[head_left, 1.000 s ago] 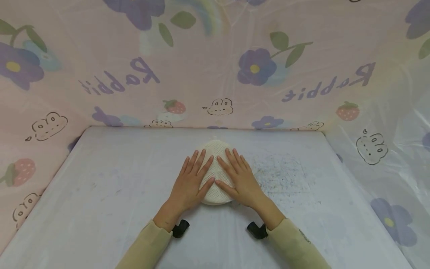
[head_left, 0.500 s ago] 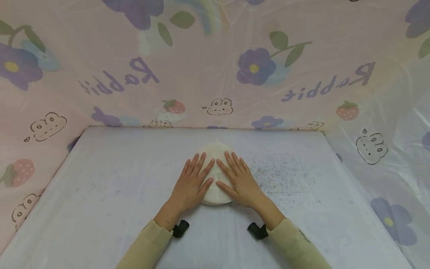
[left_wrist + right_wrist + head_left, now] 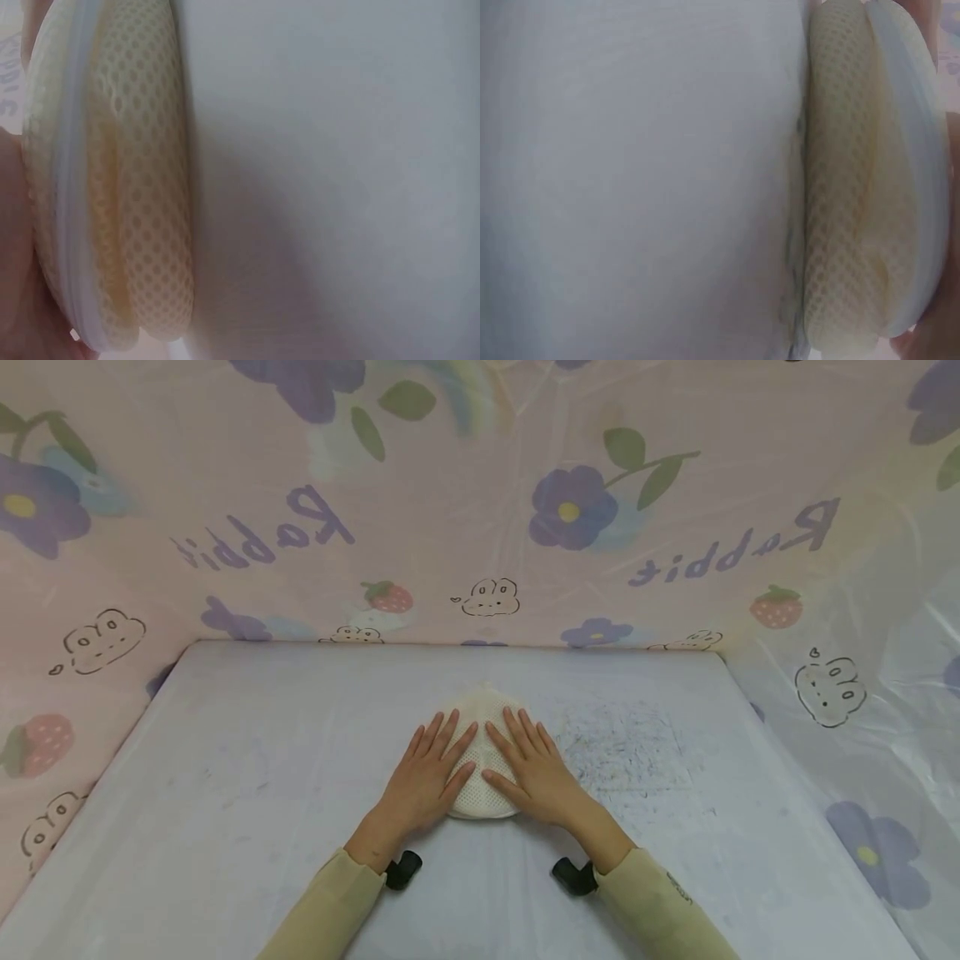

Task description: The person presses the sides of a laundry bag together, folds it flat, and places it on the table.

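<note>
A cream mesh laundry bag (image 3: pixel 482 795), rounded and padded, lies on the white table in front of me. My left hand (image 3: pixel 422 781) rests on its left side with straight, spread fingers. On the right side my right hand (image 3: pixel 542 779) presses in the same way, the thumbs pointing toward each other without meeting. In the left wrist view the bag's honeycomb mesh (image 3: pixel 154 180) bulges beside a pale band (image 3: pixel 71 172) that looks like a zip edge. The right wrist view shows a similar pale band (image 3: pixel 919 150) along the rim. The bag's contents are hidden.
The white table (image 3: pixel 262 735) has dark scuff marks (image 3: pixel 626 747) right of the bag. Printed sheeting (image 3: pixel 450 527) with flowers and rabbits walls the back and sides. A black fitting sits by each wrist, one at the left (image 3: pixel 405 870), one at the right (image 3: pixel 573 875).
Both hands have slid slightly toward me on the bag. The bag's far edge has also come a little nearer, while its near edge stays about in place.
</note>
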A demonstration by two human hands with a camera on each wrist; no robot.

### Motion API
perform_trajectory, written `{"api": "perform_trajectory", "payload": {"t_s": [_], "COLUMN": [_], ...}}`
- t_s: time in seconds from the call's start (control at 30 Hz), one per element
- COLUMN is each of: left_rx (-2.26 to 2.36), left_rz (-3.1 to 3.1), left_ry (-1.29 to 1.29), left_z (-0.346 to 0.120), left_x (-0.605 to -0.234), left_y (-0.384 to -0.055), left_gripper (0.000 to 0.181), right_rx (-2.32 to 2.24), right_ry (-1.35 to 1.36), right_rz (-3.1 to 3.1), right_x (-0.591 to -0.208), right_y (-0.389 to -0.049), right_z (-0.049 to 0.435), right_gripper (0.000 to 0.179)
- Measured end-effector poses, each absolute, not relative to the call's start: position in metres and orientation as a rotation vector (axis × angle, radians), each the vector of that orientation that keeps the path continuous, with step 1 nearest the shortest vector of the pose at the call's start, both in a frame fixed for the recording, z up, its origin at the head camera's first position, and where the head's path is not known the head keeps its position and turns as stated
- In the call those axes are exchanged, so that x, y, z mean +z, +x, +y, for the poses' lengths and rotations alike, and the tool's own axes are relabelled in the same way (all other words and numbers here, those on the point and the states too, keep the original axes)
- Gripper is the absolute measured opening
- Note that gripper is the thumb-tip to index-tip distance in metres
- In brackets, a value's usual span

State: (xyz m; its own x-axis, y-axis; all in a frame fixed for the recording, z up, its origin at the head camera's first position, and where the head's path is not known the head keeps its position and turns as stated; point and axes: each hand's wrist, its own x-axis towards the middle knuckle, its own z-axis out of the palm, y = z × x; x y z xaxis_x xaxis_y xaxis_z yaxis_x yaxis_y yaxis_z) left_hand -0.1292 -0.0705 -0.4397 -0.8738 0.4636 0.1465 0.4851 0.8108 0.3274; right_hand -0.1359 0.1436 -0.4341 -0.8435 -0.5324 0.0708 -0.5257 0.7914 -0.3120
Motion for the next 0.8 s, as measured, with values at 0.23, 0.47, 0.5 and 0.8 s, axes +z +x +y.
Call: {"api": "perform_trajectory", "payload": {"t_s": [0.23,0.47,0.5,0.8], "left_rx": [-0.586,-0.595,-0.596,-0.638], "left_rz": [-2.919,-3.01,-3.02,-3.006], "left_ry": [-0.792,-0.793,-0.795,-0.808], "left_z": [-0.07,-0.071,-0.071,-0.069], "left_x": [-0.442,-0.443,-0.443,-0.451], "left_y": [-0.131,-0.131,-0.131,-0.128], "left_gripper": [0.054,0.056,0.056,0.055], "right_rx": [-0.468,-0.452,-0.446,-0.422], "right_ry": [-0.838,-0.847,-0.848,-0.841], "right_rz": [2.899,2.848,2.845,2.82], "right_x": [-0.434,-0.433,-0.434,-0.438], "right_y": [-0.138,-0.138,-0.137,-0.134], "right_z": [0.145,0.145,0.145,0.144], "right_gripper": [0.069,0.07,0.07,0.07]}}
